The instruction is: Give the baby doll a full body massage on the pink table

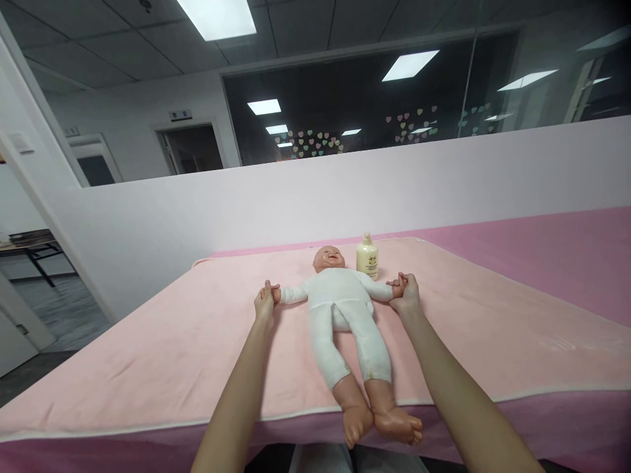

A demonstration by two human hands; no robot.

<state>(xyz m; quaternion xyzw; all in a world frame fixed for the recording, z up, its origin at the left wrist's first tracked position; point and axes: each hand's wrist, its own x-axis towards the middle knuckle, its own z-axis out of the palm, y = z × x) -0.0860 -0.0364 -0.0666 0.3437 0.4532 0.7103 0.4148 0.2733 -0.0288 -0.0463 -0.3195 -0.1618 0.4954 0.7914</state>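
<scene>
A baby doll [340, 295] with a white cloth body lies on its back on a pink blanket [197, 335], head away from me and bare feet over the blanket's near edge. Its arms are spread out to both sides. My left hand [265, 301] is closed around the doll's hand on the left. On the right, my right hand [407, 293] holds the doll's other hand between thumb and fingers. A pale yellow pump bottle [367, 257] stands upright beside the doll's head, on the right.
Behind the blanket runs a low white wall [296, 203] with dark glass above it. A pink surface [566, 256] extends past the blanket on the right. At the far left stands a dark-legged table [34, 246] beyond a door frame.
</scene>
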